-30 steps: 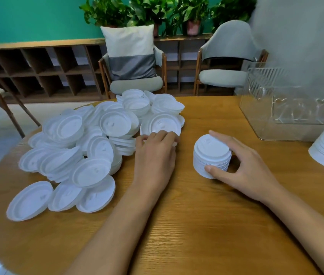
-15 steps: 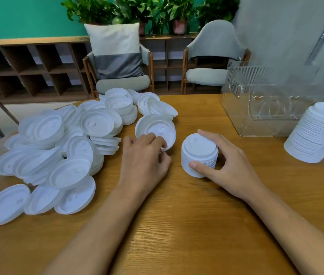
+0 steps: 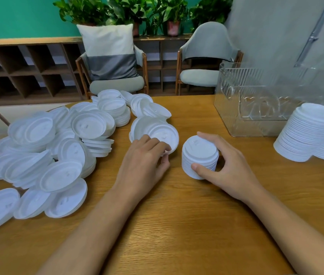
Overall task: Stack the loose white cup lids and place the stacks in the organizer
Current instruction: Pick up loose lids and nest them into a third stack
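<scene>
Lid (image 3: 158, 132) sits pinched at 6 o'clock by the left hand (image 3: 143, 165); right hand (image 3: 230, 167) curls round the small stack (image 3: 198, 150) at 3 o'clock.

My left hand (image 3: 145, 165) and right hand (image 3: 230, 171) are bare, and both forearms (image 3: 89, 231) run uncovered, slim, back past the table's (image 3: 177, 225) near edge. A short trimmed nail shows on my right thumb (image 3: 195, 167).

— What colour are the loose lids (image 3: 58, 155) at nine o'clock?
— White, like the lid stacks (image 3: 313, 135) at three. The table (image 3: 177, 225) is honey-brown, wood-grained.
— And at twelve?
— Teal wall (image 3: 18, 16), cushion (image 3: 109, 52) banded cream over grey. The organizer (image 3: 256, 108) at two is clear, ribbed.
</scene>
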Demonstrator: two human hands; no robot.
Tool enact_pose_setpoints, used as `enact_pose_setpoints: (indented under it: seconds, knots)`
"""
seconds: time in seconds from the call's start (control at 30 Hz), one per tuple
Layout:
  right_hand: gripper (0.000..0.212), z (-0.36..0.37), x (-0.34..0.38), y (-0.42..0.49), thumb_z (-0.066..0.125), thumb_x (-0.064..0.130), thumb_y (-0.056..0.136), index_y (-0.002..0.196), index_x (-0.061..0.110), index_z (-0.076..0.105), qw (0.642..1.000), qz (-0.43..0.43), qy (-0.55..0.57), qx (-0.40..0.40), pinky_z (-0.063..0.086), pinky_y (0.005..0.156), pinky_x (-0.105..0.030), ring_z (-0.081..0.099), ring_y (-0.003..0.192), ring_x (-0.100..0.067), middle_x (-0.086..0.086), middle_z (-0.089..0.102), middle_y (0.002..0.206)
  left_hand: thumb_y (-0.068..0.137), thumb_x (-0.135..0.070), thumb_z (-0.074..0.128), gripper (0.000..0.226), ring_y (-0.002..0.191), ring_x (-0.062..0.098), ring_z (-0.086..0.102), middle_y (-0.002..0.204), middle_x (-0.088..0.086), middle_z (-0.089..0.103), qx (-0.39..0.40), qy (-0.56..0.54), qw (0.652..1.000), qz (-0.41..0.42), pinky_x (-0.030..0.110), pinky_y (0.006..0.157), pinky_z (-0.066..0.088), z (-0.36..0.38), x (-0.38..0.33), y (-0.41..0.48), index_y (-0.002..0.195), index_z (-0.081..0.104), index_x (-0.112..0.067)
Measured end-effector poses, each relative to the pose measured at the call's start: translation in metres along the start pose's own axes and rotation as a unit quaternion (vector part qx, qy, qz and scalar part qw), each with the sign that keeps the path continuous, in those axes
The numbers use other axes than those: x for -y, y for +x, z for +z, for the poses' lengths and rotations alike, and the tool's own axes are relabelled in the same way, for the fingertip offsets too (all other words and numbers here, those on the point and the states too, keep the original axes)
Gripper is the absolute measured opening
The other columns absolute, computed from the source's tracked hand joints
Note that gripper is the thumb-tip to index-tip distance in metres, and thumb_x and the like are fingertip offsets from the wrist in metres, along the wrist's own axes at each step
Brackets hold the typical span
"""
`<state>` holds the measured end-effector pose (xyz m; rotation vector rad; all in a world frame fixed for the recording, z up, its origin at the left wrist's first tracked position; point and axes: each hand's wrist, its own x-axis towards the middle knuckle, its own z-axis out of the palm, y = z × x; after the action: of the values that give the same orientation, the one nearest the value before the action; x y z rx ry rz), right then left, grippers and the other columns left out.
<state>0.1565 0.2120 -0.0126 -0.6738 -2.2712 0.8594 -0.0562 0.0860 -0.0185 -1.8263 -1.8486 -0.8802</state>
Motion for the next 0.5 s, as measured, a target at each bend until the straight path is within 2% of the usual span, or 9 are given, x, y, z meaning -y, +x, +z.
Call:
enact_pose_setpoints:
  seconds: [0.17,0.33,0.5]
  knots:
    - [0.073,-0.010,-0.006,-0.011,0.085,0.042,0.081,0.145,0.047,0.050,1.000,0.010,-0.004,-0.006,0.035,0.095,-0.001,0.046,0.129,0.010,0.028,0.054,0.137,0.081,0.003,0.078,0.032,0.081,0.027,0.058,0.091,0.003,0.068,0.029,-0.001,1.000,0.008,0.045,0.068,0.050,0.000,-0.003,0.002,0.110,0.077,-0.009]
    - [0.073,-0.007,-0.006,-0.011,0.085,0.042,0.081,0.144,0.047,0.050,1.000,0.011,0.006,-0.017,0.038,0.099,-0.011,0.048,0.130,0.006,0.026,0.054,0.138,0.081,-0.009,0.078,0.015,0.081,0.023,0.056,0.087,-0.001,0.063,0.050,0.025,0.998,-0.006,0.041,0.068,0.045,-0.004,-0.009,0.001,0.094,0.075,-0.015]
    - [0.073,-0.007,-0.006,-0.011,0.086,0.042,0.081,0.144,0.046,0.051,1.000,0.014,0.010,-0.020,0.037,0.099,-0.008,0.048,0.130,0.006,0.026,0.054,0.138,0.085,-0.016,0.074,0.011,0.079,0.019,0.057,0.089,-0.005,0.060,0.046,0.024,0.999,0.000,0.039,0.072,0.043,-0.010,-0.020,0.002,0.089,0.064,-0.018]
